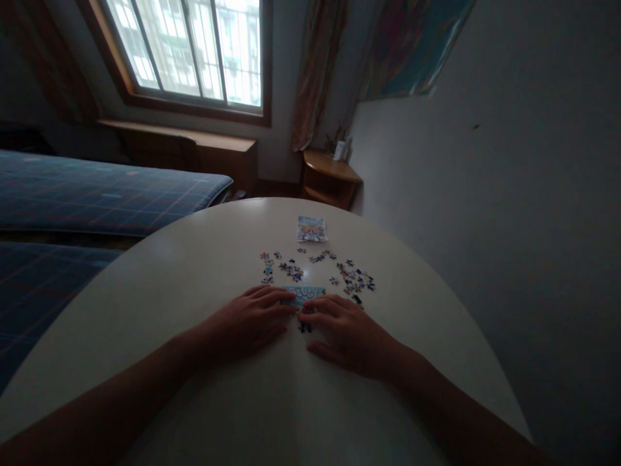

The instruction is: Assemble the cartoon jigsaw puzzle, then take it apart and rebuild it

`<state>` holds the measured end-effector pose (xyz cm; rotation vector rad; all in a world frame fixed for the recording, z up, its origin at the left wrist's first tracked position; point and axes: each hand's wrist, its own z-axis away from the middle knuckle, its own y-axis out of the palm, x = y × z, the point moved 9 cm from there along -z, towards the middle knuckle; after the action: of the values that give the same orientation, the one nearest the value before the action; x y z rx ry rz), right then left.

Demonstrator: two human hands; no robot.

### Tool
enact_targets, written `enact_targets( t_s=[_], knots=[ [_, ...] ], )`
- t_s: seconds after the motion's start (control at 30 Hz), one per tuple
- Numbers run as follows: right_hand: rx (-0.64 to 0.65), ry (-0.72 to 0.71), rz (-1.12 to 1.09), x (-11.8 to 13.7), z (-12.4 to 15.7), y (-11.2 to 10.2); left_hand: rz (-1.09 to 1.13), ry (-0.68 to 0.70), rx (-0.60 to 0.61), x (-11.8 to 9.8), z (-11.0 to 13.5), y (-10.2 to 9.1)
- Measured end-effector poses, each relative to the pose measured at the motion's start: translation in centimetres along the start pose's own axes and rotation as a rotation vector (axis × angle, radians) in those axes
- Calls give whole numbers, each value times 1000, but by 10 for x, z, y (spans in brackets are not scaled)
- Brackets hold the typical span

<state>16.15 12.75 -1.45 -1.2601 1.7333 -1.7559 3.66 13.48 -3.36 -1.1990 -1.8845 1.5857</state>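
A partly joined jigsaw puzzle point(303, 295) with a light blue lettered top strip lies flat on the white round table point(218, 239). My left hand point(252, 317) rests at its left side, fingers stretched out and fingertips on its edge. From the right, my right hand point(342, 330) reaches over the puzzle, its fingers spread and touching it. Both palms face down and partly hide the puzzle's lower part. Loose jigsaw pieces point(356, 279) lie in a group beyond my right hand. Another cluster of pieces point(292, 269) sits just above the puzzle.
A small printed picture sheet point(311, 230) lies toward the table's far side. More pieces point(268, 266) form a column at the left. A bed with a plaid blue mattress point(107, 194) stands left of the table. A wooden corner shelf point(332, 167) is beyond it, and a wall point(485, 226) runs along the right.
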Motion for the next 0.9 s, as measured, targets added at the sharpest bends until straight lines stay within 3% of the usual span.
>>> enact_targets(
  t_s=[0.17, 0.33, 0.47, 0.73, 0.9],
  knots=[
    [1, 18, -22, -5, 2, -12, 28, 18, -28, -4, -2, -6],
    [-63, 398, 109, -57, 22, -40, 19, 29, -19, -6, -2, -6],
    [2, 569, 119, -87, 35, -37, 4, 40, -20, -6, 0, -3],
    [-173, 614, 211, -110, 34, -42, 39, 50, -26, -5, -1, -1],
    [-235, 394, 165, -88, 15, -31, 39, 47, -16, -7, -2, -3]
  ],
)
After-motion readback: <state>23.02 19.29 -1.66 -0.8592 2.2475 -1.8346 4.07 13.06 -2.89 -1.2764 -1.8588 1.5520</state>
